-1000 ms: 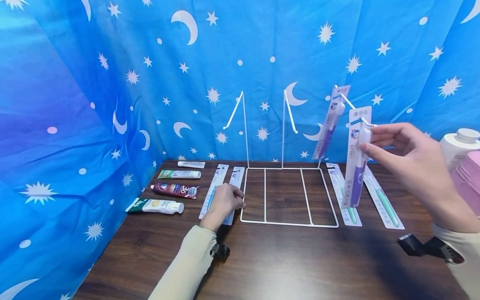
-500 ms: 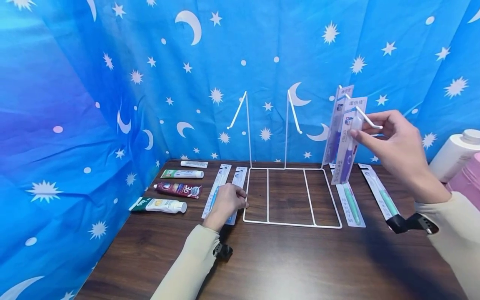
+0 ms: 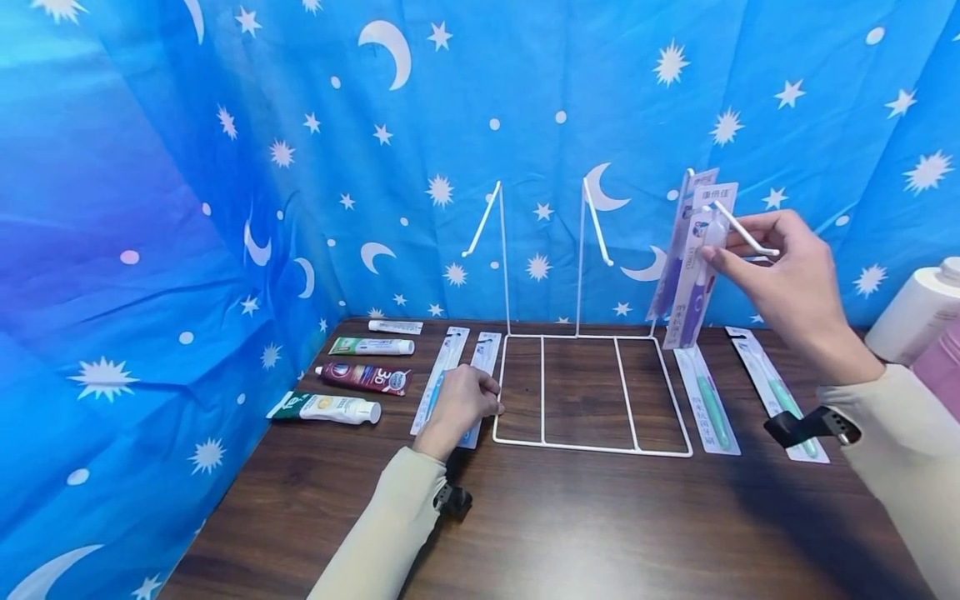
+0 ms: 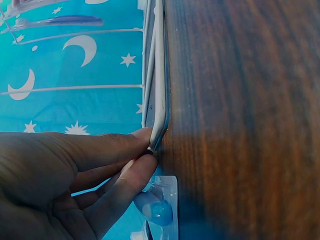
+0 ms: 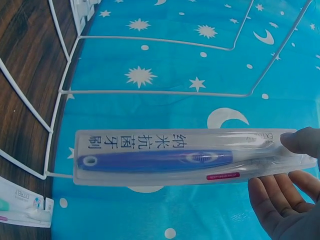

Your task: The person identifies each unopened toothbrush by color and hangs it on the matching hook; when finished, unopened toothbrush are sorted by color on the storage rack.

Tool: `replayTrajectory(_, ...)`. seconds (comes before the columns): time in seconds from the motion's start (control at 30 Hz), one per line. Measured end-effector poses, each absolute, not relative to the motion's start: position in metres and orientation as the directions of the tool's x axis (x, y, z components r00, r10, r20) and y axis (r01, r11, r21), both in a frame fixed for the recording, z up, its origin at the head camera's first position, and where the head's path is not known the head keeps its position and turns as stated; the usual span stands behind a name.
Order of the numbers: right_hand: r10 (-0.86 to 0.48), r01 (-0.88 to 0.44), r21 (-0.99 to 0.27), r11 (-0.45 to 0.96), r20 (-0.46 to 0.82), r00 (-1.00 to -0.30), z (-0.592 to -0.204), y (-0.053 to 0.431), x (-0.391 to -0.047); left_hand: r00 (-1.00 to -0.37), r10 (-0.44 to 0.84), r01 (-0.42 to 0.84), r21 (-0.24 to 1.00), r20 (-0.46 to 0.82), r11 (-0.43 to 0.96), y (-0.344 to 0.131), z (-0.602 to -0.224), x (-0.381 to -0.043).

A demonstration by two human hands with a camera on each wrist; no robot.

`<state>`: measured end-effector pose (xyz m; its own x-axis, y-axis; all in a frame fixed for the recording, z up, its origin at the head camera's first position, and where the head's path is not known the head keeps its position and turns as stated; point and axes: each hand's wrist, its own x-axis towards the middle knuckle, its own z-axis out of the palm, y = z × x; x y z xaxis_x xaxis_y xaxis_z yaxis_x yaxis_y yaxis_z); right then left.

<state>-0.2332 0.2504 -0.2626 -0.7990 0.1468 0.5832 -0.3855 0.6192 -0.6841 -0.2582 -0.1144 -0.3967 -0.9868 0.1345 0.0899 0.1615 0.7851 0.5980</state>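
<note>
A white wire display rack [image 3: 592, 450] stands on the table, three hook arms rising at its back. My left hand [image 3: 465, 402] pinches the left side of its base between thumb and fingers, as the left wrist view shows close up at the wire frame [image 4: 159, 100]. On the right hook hangs a packaged purple toothbrush [image 3: 697, 292], and my right hand [image 3: 787, 275] pinches its upper part between thumb and fingers. Another purple toothbrush pack [image 3: 670, 275] hangs behind it on the same hook. In the right wrist view the held toothbrush [image 5: 160, 161] lies across the picture.
Blue toothbrush packs [image 3: 437, 375] lie left of the rack, partly under my left hand. Green toothbrush packs [image 3: 708, 404] lie to its right. Several toothpaste tubes [image 3: 324, 408] line the far left. A white bottle [image 3: 917, 308] and a pink container [image 3: 941, 367] stand far right.
My right hand has slid the purple toothbrush pack back along the hook, toward the one behind it. My left hand keeps its hold on the rack; the head view has shifted slightly.
</note>
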Motion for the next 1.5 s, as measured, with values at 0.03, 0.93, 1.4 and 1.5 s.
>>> replayTrajectory(0.03,0.151,-0.38,-0.687,0.62,0.58,-0.801,-0.263,0.251,-0.234,-0.987,0.136,0.161,0.599,0.087,0.785,-0.114,-0.397,-0.259)
replayTrajectory(0.93,0.181,-0.328,-0.712,0.62,0.537,-0.824,-0.284,0.265,-0.221,-0.983,0.145,0.185,0.587,0.116,0.788,-0.114,-0.397,-0.257)
replayTrajectory(1.4,0.182,-0.208,-0.706,0.677,0.434,-0.882,-0.311,0.29,-0.208,-0.986,0.138,0.166,0.598,0.094,0.784,-0.115,-0.397,-0.257)
replayTrajectory(1.5,0.189,-0.173,-0.698,0.695,0.409,-0.893,-0.318,0.298,-0.21,-0.982,0.15,0.186,0.599,0.111,0.778,-0.114,-0.397,-0.257)
